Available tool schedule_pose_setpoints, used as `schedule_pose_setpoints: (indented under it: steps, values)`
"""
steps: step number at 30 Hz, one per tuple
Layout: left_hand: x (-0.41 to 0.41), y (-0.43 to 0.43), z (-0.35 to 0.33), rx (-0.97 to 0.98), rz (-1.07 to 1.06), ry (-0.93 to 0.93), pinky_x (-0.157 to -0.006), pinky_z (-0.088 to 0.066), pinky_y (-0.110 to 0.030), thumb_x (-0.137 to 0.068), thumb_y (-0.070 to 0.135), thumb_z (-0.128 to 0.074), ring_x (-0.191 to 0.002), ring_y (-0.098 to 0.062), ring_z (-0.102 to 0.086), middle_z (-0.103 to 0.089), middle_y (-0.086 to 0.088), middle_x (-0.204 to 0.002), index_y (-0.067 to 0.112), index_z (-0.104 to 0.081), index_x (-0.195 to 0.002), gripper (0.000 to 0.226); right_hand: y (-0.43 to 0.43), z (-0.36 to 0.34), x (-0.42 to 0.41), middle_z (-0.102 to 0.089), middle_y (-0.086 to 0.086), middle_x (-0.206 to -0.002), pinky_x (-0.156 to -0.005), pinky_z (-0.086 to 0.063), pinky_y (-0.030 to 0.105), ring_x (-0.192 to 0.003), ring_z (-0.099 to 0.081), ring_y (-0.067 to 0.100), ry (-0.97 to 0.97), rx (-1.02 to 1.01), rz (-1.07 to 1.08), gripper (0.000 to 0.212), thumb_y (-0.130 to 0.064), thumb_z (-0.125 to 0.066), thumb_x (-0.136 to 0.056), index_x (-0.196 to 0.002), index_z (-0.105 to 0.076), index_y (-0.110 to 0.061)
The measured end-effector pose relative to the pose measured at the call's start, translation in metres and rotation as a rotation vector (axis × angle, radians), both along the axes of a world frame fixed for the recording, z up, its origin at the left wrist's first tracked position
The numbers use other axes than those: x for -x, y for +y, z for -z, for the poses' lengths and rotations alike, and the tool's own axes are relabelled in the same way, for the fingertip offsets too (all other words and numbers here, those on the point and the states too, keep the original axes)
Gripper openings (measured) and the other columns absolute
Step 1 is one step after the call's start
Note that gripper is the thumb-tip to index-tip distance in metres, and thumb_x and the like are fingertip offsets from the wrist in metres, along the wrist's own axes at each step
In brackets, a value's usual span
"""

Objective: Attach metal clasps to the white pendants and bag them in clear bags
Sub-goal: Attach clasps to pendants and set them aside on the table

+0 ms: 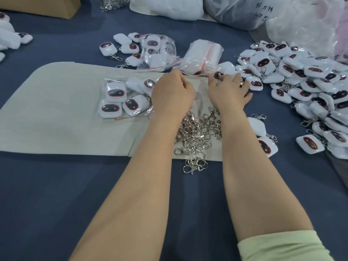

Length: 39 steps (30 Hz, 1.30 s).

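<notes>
Left hand (172, 91) pinches top edge of clear bag (200, 88); right hand (229, 89) hold unclear. Film looks limp, slippery: grip the rim.

Clasps (197, 132) lie seemingly on mat (56, 119), pendants (310, 76) right.

Packing workshop, piecework bench. Huge pile of identical pendants (301, 78) right of the right hand (228, 91). Left of the left hand (171, 93), filled bags (113, 98); beyond the hands, a pack of empty bags (202, 53). Loose heap of clasps (197, 132) just behind, between the forearms. Farther beyond, bulk sacks (235, 12) and a carton (47, 6). All on a blue table (56, 185) with a grey mat (56, 113).
</notes>
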<state>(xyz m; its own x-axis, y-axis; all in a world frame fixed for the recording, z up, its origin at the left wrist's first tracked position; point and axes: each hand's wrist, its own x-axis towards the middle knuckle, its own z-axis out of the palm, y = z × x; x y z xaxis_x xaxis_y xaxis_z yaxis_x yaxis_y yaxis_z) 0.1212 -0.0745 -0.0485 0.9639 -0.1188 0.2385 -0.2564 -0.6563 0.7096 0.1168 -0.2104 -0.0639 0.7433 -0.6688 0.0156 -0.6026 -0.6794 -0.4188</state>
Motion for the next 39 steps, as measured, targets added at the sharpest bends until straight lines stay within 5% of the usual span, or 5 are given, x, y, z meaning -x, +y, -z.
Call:
schedule_pose_setpoints:
  steps: [7,17,21,28,39]
  values:
    - [-0.001,0.0,0.0,-0.016,-0.003,0.0,-0.077,-0.044,-0.03,-0.093,0.024,-0.046,-0.096,-0.022,-0.059,-0.066,-0.003,-0.103,0.013,-0.062,-0.105,0.022,0.003,-0.002,0.0,-0.006,0.008,-0.162,-0.118,0.001,0.053,-0.148,0.001,0.032,-0.027,-0.044,0.04,0.06,-0.054,-0.023,-0.1,-0.151,-0.027,-0.023]
    - [0.0,-0.002,-0.006,0.336,0.004,0.004,-0.074,-0.043,-0.013,-0.094,0.018,-0.048,-0.085,-0.009,-0.057,-0.059,0.008,-0.091,0.013,-0.061,-0.108,0.02,0.023,-0.035,0.004,-0.051,0.007,-0.103,-0.076,-0.054,0.029,-0.089,-0.062,0.028,-1.037,-0.675,-0.046,0.021,-0.004,-0.054,-0.094,-0.107,-0.038,-0.012]
    - [-0.004,-0.002,-0.01,0.584,0.018,0.158,-0.09,-0.047,-0.02,-0.097,0.015,-0.045,-0.101,-0.013,-0.062,-0.064,0.001,-0.108,0.013,-0.059,-0.119,0.027,0.041,-0.036,0.001,-0.059,0.013,-0.097,-0.065,-0.057,0.027,-0.067,-0.064,0.017,-0.874,-1.223,-0.222,0.02,0.004,-0.054,-0.093,-0.108,-0.048,-0.007]
    - [-0.001,0.0,-0.004,0.571,0.109,0.258,-0.094,-0.05,-0.046,-0.095,0.011,-0.049,-0.104,-0.029,-0.064,-0.068,-0.011,-0.113,0.015,-0.063,-0.118,0.027,0.05,-0.01,0.004,-0.061,0.023,-0.097,-0.081,-0.051,0.051,-0.087,-0.061,0.031,-0.695,-1.177,-0.272,0.03,-0.007,-0.059,-0.093,-0.116,-0.05,0.01]
    - [0.0,0.0,-0.003,0.663,0.082,0.265,-0.093,-0.051,-0.038,-0.095,0.01,-0.049,-0.099,-0.021,-0.065,-0.069,-0.007,-0.107,0.024,-0.059,-0.106,0.02,0.046,-0.01,0.005,-0.066,0.02,-0.095,-0.069,-0.056,0.032,-0.085,-0.066,0.028,-0.705,-1.205,-0.374,0.023,-0.006,-0.058,-0.094,-0.114,-0.053,0.003]
